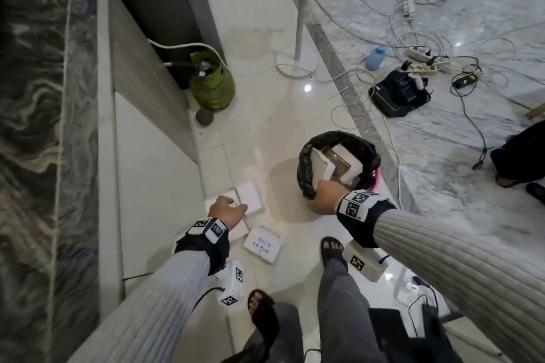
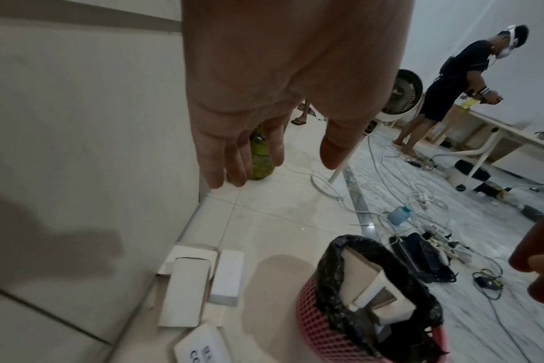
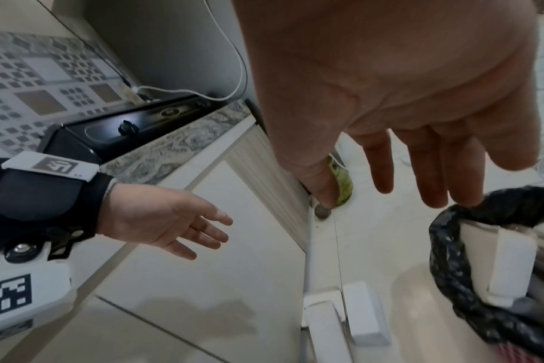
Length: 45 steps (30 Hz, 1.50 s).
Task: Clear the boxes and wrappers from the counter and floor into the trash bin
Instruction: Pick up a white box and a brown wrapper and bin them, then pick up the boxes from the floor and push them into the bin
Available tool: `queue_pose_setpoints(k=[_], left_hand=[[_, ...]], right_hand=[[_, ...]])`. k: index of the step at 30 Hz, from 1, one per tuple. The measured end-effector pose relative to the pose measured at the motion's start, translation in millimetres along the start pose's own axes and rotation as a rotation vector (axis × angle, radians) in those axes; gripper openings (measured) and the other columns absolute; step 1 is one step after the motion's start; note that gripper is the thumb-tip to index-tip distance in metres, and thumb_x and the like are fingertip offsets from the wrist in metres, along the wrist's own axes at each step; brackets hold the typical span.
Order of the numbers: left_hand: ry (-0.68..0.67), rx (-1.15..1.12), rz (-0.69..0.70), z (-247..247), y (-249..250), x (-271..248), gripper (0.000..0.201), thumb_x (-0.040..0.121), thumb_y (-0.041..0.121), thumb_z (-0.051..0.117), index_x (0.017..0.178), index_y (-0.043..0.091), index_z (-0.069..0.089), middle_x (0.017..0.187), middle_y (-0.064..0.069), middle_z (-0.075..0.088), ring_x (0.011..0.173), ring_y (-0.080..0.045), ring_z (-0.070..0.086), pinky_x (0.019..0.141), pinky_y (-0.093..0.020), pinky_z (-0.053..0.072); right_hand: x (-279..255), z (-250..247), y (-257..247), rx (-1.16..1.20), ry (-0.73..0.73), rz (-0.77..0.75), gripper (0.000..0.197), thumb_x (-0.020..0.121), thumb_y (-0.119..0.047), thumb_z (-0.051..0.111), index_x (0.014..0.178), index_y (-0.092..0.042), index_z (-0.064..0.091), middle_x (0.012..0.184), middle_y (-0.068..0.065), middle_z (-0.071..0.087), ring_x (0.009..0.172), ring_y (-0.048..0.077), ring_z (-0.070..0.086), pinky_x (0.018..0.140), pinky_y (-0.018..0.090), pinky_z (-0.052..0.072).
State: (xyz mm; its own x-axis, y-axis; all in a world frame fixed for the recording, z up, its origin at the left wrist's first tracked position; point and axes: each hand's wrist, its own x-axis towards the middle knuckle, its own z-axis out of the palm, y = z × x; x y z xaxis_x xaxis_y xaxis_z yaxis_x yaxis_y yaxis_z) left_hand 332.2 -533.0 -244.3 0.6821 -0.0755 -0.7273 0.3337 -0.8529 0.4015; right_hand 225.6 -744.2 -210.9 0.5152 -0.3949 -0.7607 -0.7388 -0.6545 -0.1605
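The left hand (image 3: 159, 221) hangs with fingers straight and slightly spread, palm down, holding nothing, above the flat white cardboard boxes (image 2: 202, 277) that lie on the pale floor tiles against the foot of the cream cabinet (image 1: 153, 186). A white box printed "CC Pack" (image 1: 262, 244) lies just nearer on the floor. The right hand (image 3: 404, 98) is likewise spread and relaxed, empty, poised over the near rim of the pink mesh trash bin lined with a black plastic bag (image 2: 329, 326), which stands to the right of the boxes. White boxes (image 1: 323, 166) stand on edge inside the bin
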Motion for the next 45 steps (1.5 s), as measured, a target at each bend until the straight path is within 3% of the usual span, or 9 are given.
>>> queue_pose_setpoints(k=[7,16,21,26,30,33,39,42,45], left_hand=[[-0.053,-0.013,-0.115,1.8,-86.9,37.7,0.056,0.082,0.03,0.062,0.13,0.004,0.048,0.136,-0.014,0.053,0.124,-0.03,0.052,0.101,-0.031,0.04],[-0.063,-0.057,-0.209,73.1,-148.3,161.7,0.059,0.083,0.029,0.062,0.134,0.008,0.041,0.139,-0.016,0.047,0.123,-0.032,0.052,0.099,-0.035,0.042],[0.029,-0.029,-0.15,116.7,-180.6,266.7,0.063,0.082,0.03,0.065,0.136,0.008,0.04,0.142,-0.016,0.042,0.125,-0.031,0.05,0.101,-0.033,0.04],[0.124,-0.003,-0.096,169.2,-224.2,356.9,0.066,0.08,0.027,0.067,0.136,0.006,0.04,0.141,-0.016,0.04,0.124,-0.031,0.049,0.104,-0.035,0.038],[0.22,-0.035,-0.048,202.4,-253.1,407.6,0.067,0.083,0.025,0.065,0.139,0.004,0.034,0.148,-0.015,0.033,0.131,-0.028,0.044,0.104,-0.025,0.033],[0.307,0.037,0.017,216.8,-269.5,440.1,0.078,0.077,0.031,0.067,0.142,0.008,0.03,0.153,-0.012,0.024,0.141,-0.028,0.03,0.115,-0.038,0.029],[0.403,0.218,0.112,206.7,-270.1,492.6,0.104,0.069,0.032,0.077,0.15,0.018,0.013,0.161,-0.002,0.0,0.143,-0.035,0.012,0.115,-0.046,0.022],[0.321,0.362,0.1,193.9,-271.3,519.0,0.103,0.069,0.036,0.075,0.15,0.02,0.014,0.162,-0.002,0.008,0.146,-0.031,0.011,0.117,-0.044,0.016],[0.257,0.367,0.111,188.9,-271.9,529.0,0.086,0.068,0.037,0.075,0.142,0.02,0.034,0.15,-0.005,0.037,0.14,-0.03,0.027,0.114,-0.037,0.021]], right_hand=[[31.0,86.0,-37.9,-0.009,-0.152,-0.003,0.056,0.085,-0.045,0.057,0.128,-0.009,0.05,0.13,0.01,0.057,0.117,0.029,0.055,0.098,0.036,0.047],[158.2,218.7,-44.8,0.076,-0.257,0.024,0.044,0.091,-0.032,0.055,0.127,-0.008,0.046,0.126,0.013,0.058,0.113,0.028,0.059,0.083,0.031,0.046],[248.4,320.6,-33.9,0.127,-0.278,0.095,0.057,0.084,-0.038,0.061,0.131,-0.012,0.041,0.13,0.014,0.05,0.119,0.031,0.053,0.097,0.04,0.046],[329.9,401.6,-15.0,0.193,-0.242,0.172,0.072,0.078,-0.041,0.07,0.134,-0.013,0.035,0.132,0.014,0.041,0.123,0.035,0.045,0.097,0.042,0.043],[381.4,447.5,-2.7,0.246,-0.214,0.233,0.09,0.067,-0.043,0.082,0.136,-0.015,0.032,0.131,0.014,0.038,0.12,0.036,0.047,0.096,0.044,0.045],[413.4,472.0,1.3,0.267,-0.205,0.224,0.109,0.056,-0.045,0.088,0.141,-0.022,0.024,0.137,0.011,0.031,0.124,0.036,0.043,0.099,0.047,0.044],[450.6,497.6,5.2,0.154,-0.196,0.133,0.118,0.05,-0.042,0.091,0.143,-0.027,0.019,0.142,0.003,0.025,0.128,0.031,0.038,0.099,0.048,0.045],[461.5,498.8,9.2,0.131,-0.189,0.112,0.114,0.045,-0.045,0.091,0.138,-0.024,0.028,0.135,0.002,0.031,0.122,0.029,0.041,0.094,0.044,0.048],[467.4,496.2,10.7,0.065,-0.203,0.084,0.115,0.041,-0.052,0.09,0.134,-0.02,0.031,0.13,0.002,0.035,0.12,0.029,0.041,0.091,0.042,0.047]])
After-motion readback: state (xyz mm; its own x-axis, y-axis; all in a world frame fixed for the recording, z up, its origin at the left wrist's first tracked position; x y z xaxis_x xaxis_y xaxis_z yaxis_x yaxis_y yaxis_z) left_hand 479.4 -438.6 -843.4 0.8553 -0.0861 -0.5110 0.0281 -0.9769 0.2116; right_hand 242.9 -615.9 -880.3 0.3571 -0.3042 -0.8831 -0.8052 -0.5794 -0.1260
